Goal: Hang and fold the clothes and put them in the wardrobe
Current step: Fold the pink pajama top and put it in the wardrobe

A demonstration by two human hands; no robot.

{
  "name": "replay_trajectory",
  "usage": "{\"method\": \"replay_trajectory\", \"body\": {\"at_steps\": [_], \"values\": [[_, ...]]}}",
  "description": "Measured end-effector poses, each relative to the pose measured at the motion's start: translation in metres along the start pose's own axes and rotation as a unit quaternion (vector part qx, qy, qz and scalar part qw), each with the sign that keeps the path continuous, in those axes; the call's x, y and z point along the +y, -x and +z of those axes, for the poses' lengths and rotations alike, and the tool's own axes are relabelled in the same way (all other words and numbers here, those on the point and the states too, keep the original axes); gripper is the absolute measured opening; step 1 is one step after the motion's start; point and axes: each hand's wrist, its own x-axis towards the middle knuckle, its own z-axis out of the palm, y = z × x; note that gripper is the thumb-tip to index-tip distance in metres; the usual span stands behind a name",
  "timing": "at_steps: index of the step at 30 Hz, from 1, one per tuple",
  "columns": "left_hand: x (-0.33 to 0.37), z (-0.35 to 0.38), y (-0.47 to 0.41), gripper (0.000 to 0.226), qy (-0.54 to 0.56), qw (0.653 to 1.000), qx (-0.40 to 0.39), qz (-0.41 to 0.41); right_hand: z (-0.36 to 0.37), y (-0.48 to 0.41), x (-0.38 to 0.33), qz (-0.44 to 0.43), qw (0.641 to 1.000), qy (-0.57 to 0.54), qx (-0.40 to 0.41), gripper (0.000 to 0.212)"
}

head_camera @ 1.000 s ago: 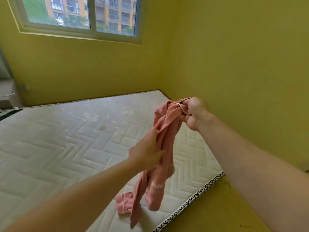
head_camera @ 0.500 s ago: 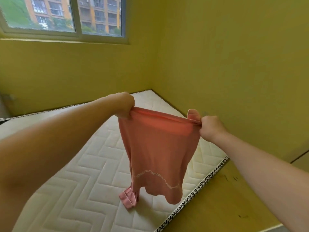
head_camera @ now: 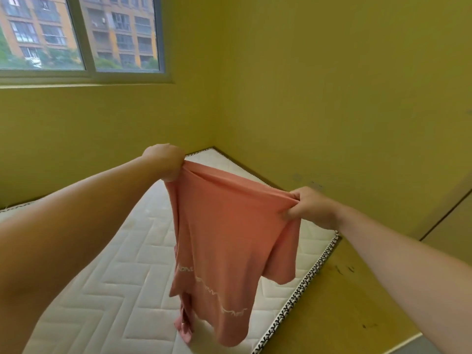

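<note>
Left hand [head_camera: 163,162] and right hand [head_camera: 310,208] apart, arms outstretched, clenched on pink garment [head_camera: 229,238] (taut)

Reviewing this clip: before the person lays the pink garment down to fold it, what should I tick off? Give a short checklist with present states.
1. Left hand grips one top corner of the pink garment: ok.
2. Right hand grips the other top corner: ok.
3. Top edge stretched between the hands: ok.
4. Garment hangs flat: not ok, its lower left part is bunched.
5. Mattress lies below the garment: ok.
6. Wardrobe in view: cannot tell.
</note>
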Motion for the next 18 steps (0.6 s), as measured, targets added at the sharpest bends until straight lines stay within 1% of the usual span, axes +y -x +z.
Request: {"method": "replay_trajectory", "body": {"at_steps": [2,4,5,7,10,12,13,15,16,18], "values": [[-0.001,-0.008,-0.004,0.014,0.032,0.998,0.061,-0.009,0.005,0.002,0.0,0.015,0.994,-0.073,-0.084,0.036],[-0.002,-0.016,-0.009,0.01,0.089,0.986,0.137,-0.021,0.017,0.004,0.002,0.054,0.98,-0.089,-0.167,0.047],[-0.004,-0.022,-0.012,0.009,0.124,0.977,0.171,-0.032,0.024,0.005,0.004,0.073,0.976,-0.071,-0.194,0.047],[-0.009,-0.035,-0.018,0.011,0.182,0.956,0.22,-0.062,0.04,0.009,0.011,0.085,0.97,-0.007,-0.228,0.038],[-0.015,-0.052,-0.024,0.015,0.229,0.933,0.261,-0.09,0.066,0.012,0.02,0.092,0.964,0.047,-0.245,0.02],[-0.019,-0.061,-0.027,0.014,0.227,0.93,0.274,-0.095,0.079,0.01,0.029,0.115,0.955,0.097,-0.254,0.014],[-0.022,-0.063,-0.028,0.014,0.229,0.928,0.276,-0.099,0.084,0.008,0.035,0.132,0.945,0.16,-0.253,0.015],[-0.031,-0.065,-0.031,0.015,0.243,0.922,0.277,-0.116,0.091,0.004,0.049,0.163,0.904,0.299,-0.258,0.028],[-0.037,-0.064,-0.032,0.014,0.244,0.921,0.278,-0.125,0.092,0.003,0.057,0.175,0.892,0.327,-0.256,0.031],[-0.048,-0.061,-0.034,0.014,0.221,0.923,0.287,-0.13,0.091,0.001,0.067,0.201,0.894,0.33,-0.227,0.037]]}}
